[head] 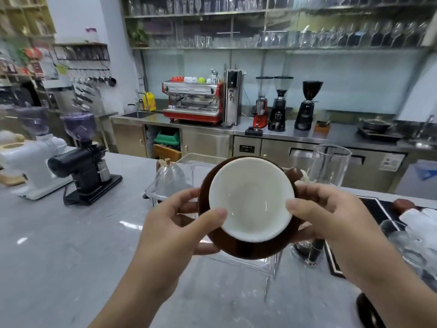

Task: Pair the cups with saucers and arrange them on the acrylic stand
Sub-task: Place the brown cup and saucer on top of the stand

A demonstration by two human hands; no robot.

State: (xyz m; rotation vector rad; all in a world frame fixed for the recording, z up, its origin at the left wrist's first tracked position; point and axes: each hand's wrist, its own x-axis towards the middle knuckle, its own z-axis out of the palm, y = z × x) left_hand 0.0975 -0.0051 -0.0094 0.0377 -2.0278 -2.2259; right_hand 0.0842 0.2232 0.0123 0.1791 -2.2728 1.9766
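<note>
A brown cup with a white inside [251, 200] sits on a brown saucer [248, 248], and I hold the pair up in front of me with both hands. My left hand [175, 216] grips the saucer's left edge, its thumb on the cup's rim. My right hand [331, 214] grips the right side, its thumb on the rim too. The cup's handle [294, 174] points to the far right. Under the pair stands the clear acrylic stand [272, 263] on the grey counter; much of it is hidden by the saucer and my hands.
A glass kettle [169, 177] sits behind the stand on the left, a tall glass [328, 165] on the right. Black [86, 166] and white [35, 155] grinders stand on the counter at far left. A dark mat with clear wrapped items [416, 230] lies at right.
</note>
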